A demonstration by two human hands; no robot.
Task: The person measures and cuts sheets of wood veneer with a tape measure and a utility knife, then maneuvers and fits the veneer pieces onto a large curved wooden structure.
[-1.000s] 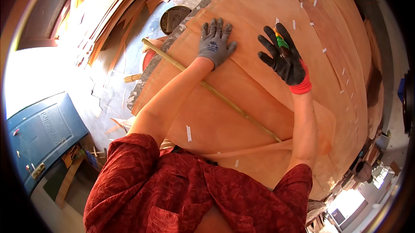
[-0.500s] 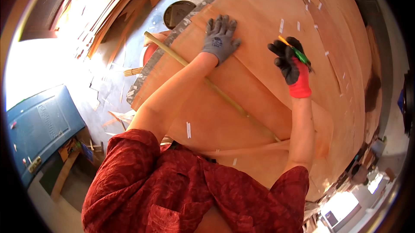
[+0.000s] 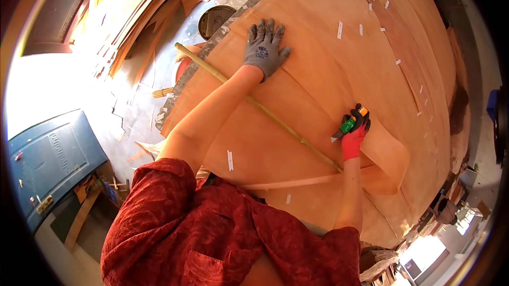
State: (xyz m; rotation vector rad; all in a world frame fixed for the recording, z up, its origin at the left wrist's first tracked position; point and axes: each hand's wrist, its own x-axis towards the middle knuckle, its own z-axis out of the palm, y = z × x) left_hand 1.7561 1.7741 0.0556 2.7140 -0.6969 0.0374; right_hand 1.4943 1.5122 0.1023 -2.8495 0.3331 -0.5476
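one left hand (image 3: 266, 53), in a gray glove, laid flat on an orange-brown sheet (image 3: 310, 37), its fingers slightly spread, thumb out to the side; one right hand (image 3: 356, 127), in a black glove with red cuff, its fingers closed around a knife (image 3: 347, 125) with green and yellow handle, blade end toward the lower left, low over the sheet, contact between the two not clear; one pale yellow stick (image 3: 289, 129), set diagonally across the sheet, passing beneath the left forearm, lower end beside the right forearm; one loose strip (image 3: 395, 161), folded over, just right of the right hand; white tape pieces (image 3: 340, 30), scattered over the sheet; counter (image 3: 180, 85), gray edge visible; one round dark tin (image 3: 214, 22), beyond that edge; one blue molded panel (image 3: 61, 161), far left.
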